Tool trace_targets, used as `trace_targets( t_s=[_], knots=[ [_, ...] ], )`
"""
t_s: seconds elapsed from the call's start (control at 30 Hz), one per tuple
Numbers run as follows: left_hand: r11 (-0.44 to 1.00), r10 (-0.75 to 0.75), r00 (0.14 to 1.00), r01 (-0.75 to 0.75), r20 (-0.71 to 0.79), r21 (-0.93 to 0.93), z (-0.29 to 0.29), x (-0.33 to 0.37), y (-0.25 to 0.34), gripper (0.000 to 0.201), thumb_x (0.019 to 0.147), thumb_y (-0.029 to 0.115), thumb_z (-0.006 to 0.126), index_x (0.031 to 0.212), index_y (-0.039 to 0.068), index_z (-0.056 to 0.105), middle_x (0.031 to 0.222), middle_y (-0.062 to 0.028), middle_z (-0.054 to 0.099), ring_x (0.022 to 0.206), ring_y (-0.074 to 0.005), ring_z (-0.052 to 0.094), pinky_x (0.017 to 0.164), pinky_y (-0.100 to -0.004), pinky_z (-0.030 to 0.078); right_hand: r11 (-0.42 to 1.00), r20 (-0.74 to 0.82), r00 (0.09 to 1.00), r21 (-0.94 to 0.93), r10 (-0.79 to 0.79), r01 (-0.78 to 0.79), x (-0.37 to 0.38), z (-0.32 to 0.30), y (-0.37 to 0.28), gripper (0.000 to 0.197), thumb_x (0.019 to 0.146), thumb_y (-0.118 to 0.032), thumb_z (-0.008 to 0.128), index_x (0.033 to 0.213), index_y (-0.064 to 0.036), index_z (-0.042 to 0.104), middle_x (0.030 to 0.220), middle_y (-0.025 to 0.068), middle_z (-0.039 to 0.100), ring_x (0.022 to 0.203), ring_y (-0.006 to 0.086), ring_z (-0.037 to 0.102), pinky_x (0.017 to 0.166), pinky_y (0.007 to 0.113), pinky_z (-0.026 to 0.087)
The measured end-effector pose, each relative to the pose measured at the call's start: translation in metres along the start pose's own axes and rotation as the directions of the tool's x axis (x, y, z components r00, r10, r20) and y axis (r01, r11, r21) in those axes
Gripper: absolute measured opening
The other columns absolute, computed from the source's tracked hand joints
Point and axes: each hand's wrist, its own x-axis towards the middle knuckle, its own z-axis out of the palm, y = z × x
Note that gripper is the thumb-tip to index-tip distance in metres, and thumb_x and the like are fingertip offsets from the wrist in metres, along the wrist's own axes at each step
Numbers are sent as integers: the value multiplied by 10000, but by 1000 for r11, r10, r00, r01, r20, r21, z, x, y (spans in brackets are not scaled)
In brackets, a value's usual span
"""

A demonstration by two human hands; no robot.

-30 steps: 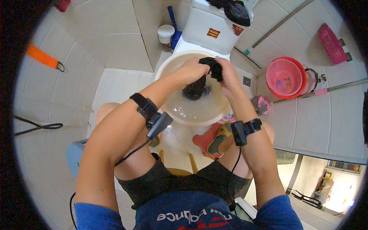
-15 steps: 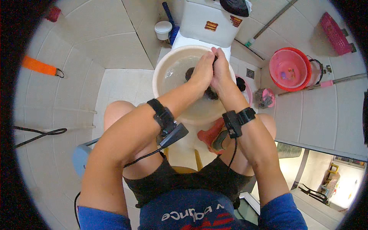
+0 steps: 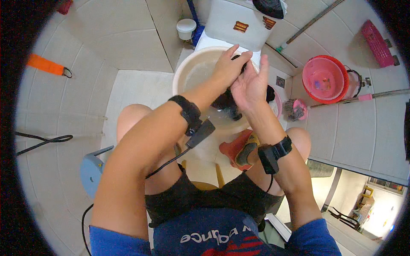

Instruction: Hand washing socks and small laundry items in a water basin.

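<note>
A round cream basin (image 3: 188, 72) with water sits on the floor in front of my knees. A dark wet cloth (image 3: 224, 102) hangs into it, gripped between both hands. My left hand (image 3: 228, 66) closes over the top of the cloth. Pressed against it from the right is my right hand (image 3: 252, 85), fingers pointing up. Most of the cloth is hidden behind my hands. Both wrists carry black bands with small devices.
A white toilet (image 3: 239, 25) stands behind the basin, a dark item on its lid. A red bucket holding a pink basin (image 3: 324, 79) is at the right, a pink brush (image 3: 294, 109) near it. A white lidded pot (image 3: 186, 29), an orange strap (image 3: 45, 65), a red slipper (image 3: 237, 147).
Both hands have risen and shifted toward the far rim of the basin, rubbing the dark cloth together; my right hand's fingers now point upward.
</note>
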Motion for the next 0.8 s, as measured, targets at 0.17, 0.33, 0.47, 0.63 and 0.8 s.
trace_targets(
  t_s=[0.17,0.33,0.47,0.63,0.8],
  knots=[
    [878,-134,965,220,223,-425,-2,-14,12,481,884,235,736,1315,81,588,1147,-120,672,1006,-199,649,887,-334,523,966,-11,999,256,-32,34,8,-5,-42,911,948,-711,393,1605,-137,129,1617,151,208,1421,353,332,1174,584,218],
    [831,-222,969,248,113,-498,-4,-5,12,313,862,172,751,1146,80,655,945,-71,674,811,-159,638,733,-306,529,998,-98,995,-48,25,-30,16,-19,-64,832,961,-617,495,1555,-79,270,1538,131,336,1341,317,435,1086,528,349],
    [907,-234,972,206,-32,-366,-6,3,3,245,878,194,734,1081,70,675,853,-52,655,687,-145,593,564,-287,471,969,-189,981,-234,34,-78,18,-38,-58,500,963,-327,595,1366,-47,500,1321,91,503,1178,243,536,962,432,444],
    [866,-352,935,346,51,-361,-11,1,34,268,884,276,722,802,58,590,650,-41,550,481,-160,487,425,-355,379,788,-133,990,-604,50,-121,11,-39,-41,415,923,-118,609,1317,-12,534,1172,96,601,1081,211,596,889,339,503],
    [796,-383,907,421,178,-435,-20,12,36,339,914,382,670,790,84,566,638,-44,529,466,-147,450,422,-330,337,265,215,973,-946,79,188,16,-94,-9,616,826,-162,684,1377,27,483,1271,186,596,1211,279,580,1025,387,473]
  ],
)
